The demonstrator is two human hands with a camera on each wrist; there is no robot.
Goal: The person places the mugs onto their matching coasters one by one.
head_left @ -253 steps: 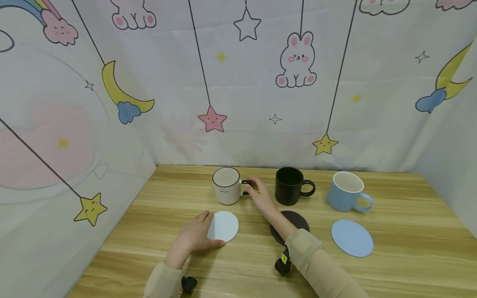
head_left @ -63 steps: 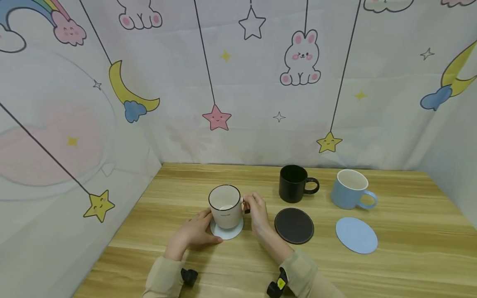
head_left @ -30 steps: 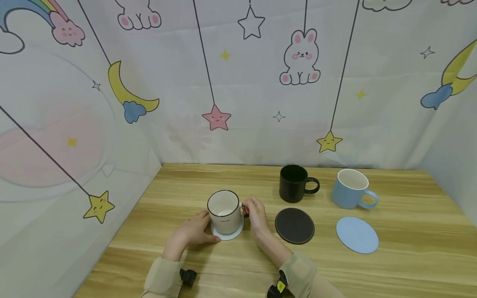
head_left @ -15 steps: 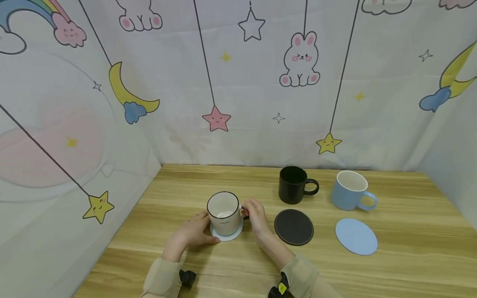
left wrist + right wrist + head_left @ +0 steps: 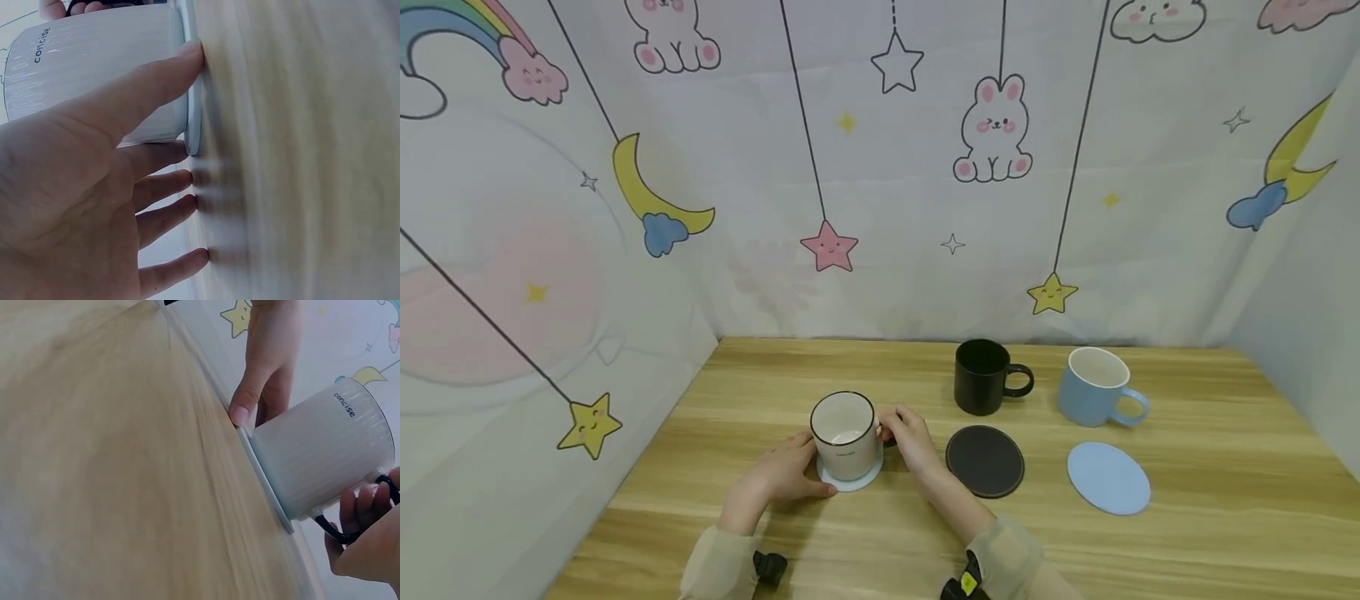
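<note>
The right hand (image 5: pixel 912 437) grips the white mug (image 5: pixel 847 460) by its handle (image 5: pixel 337 534); the left hand (image 5: pixel 781 473), fingers apart, likely steadies the coaster (image 5: pixel 193 128) beside it.

In the head view, most of the white coaster (image 5: pixel 856 486) is covered by the white mug (image 5: pixel 846 465), whose handle (image 5: pixel 891 442) is partly hidden by the right hand (image 5: pixel 912 440) and whose lettering (image 5: pixel 846 454) is too small to be read. The bench (image 5: pixel 294 156) is blurred in the left wrist view, where the left hand (image 5: pixel 81 172) is cut off at the left edge.
</note>
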